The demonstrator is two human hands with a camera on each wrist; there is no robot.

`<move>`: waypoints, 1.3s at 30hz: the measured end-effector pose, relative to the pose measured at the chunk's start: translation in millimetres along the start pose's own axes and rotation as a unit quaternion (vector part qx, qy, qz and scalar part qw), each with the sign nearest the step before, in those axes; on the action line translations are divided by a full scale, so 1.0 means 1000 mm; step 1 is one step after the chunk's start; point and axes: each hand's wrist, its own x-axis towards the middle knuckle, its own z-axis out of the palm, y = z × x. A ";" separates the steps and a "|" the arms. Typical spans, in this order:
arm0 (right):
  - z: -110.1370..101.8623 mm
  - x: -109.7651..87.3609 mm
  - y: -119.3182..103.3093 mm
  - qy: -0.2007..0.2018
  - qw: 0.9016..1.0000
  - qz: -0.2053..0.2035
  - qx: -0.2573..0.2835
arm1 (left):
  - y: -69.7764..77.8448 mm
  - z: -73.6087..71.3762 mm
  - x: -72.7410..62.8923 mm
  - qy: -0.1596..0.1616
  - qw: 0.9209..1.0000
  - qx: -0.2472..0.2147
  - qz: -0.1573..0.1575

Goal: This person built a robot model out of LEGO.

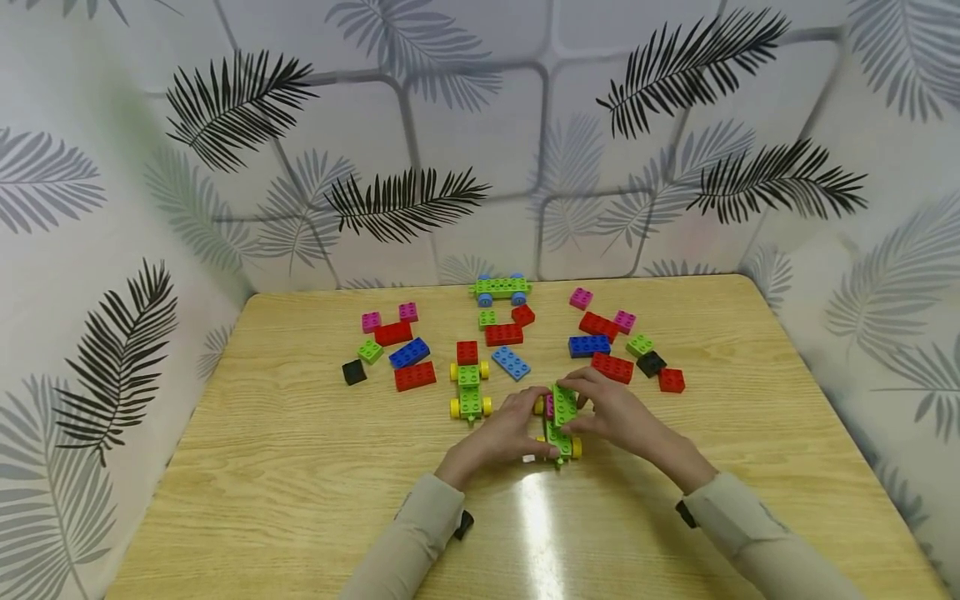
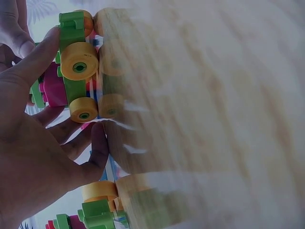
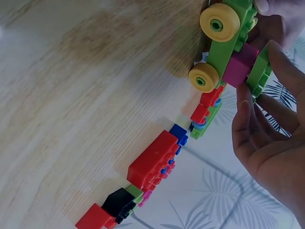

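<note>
Fingers of right hand (image 1: 613,410), curled, pinch green brick (image 1: 565,406) on magenta brick (image 3: 239,65); left hand (image 1: 504,432), thumb and fingers curved apart, grips yellow-wheeled base (image 3: 222,55) beneath. Base: on table (image 1: 300,475), right of second car (image 1: 470,402).

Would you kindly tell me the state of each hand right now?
Left hand: holding a green base with yellow wheels.
Right hand: pinching the green brick atop the magenta brick.

Green wheeled bases (image 1: 559,444): 3
Bases on yellow wheels (image 1: 577,448): 2
Bases on blue wheels (image 1: 485,299): 1
Long green bricks visible (image 1: 565,407): 1
Loose small green bricks (image 1: 487,320): 3
Loose pink bricks (image 1: 581,298): 4
Long red bricks (image 1: 415,377): 5
Small red bricks (image 1: 672,381): 3
Dark blue bricks (image 1: 589,347): 2
Light blue bricks (image 1: 512,364): 1
Black bricks (image 1: 354,372): 2
</note>
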 end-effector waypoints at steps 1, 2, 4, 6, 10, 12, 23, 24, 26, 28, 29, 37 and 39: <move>0.000 0.001 0.000 0.001 1.000 -0.004 -0.003 | 0.000 0.000 0.000 0.000 1.000 0.000 0.000; 0.001 0.001 -0.001 0.001 1.000 -0.008 -0.008 | 0.000 0.000 0.000 0.000 1.000 0.000 0.000; 0.001 0.003 -0.002 0.003 1.000 -0.017 -0.020 | 0.000 0.000 -0.001 0.001 1.000 -0.001 0.001; 0.001 0.005 -0.003 0.005 0.999 -0.030 -0.036 | 0.000 0.000 -0.001 0.001 1.000 -0.002 0.003; -0.001 0.007 -0.005 0.002 0.998 -0.040 -0.053 | 0.000 0.000 -0.001 0.001 1.000 -0.008 0.005; -0.002 0.007 -0.006 -0.006 0.998 -0.036 -0.057 | 0.000 0.001 -0.001 0.002 1.000 -0.011 0.005; -0.009 0.014 -0.014 -0.059 0.996 -0.002 -0.059 | 0.000 0.001 -0.001 0.006 1.000 -0.026 -0.004; -0.009 0.015 -0.015 -0.061 0.996 0.000 -0.060 | 0.000 0.001 -0.001 0.007 1.000 -0.025 -0.004; -0.008 0.016 -0.015 -0.064 0.996 0.005 -0.060 | 0.000 0.001 -0.001 0.007 1.000 -0.025 -0.004; -0.008 0.017 -0.015 -0.064 0.996 0.007 -0.061 | 0.000 0.000 -0.002 0.005 1.000 -0.024 -0.005; -0.008 0.017 -0.015 -0.064 0.996 0.009 -0.062 | 0.000 0.000 -0.002 0.005 1.000 -0.023 -0.005; -0.008 0.018 -0.018 -0.066 0.995 0.026 -0.066 | 0.000 -0.001 -0.002 -0.005 1.000 -0.006 0.003; -0.009 0.019 -0.018 -0.069 0.995 0.030 -0.069 | 0.000 -0.001 -0.001 -0.008 1.000 -0.002 0.003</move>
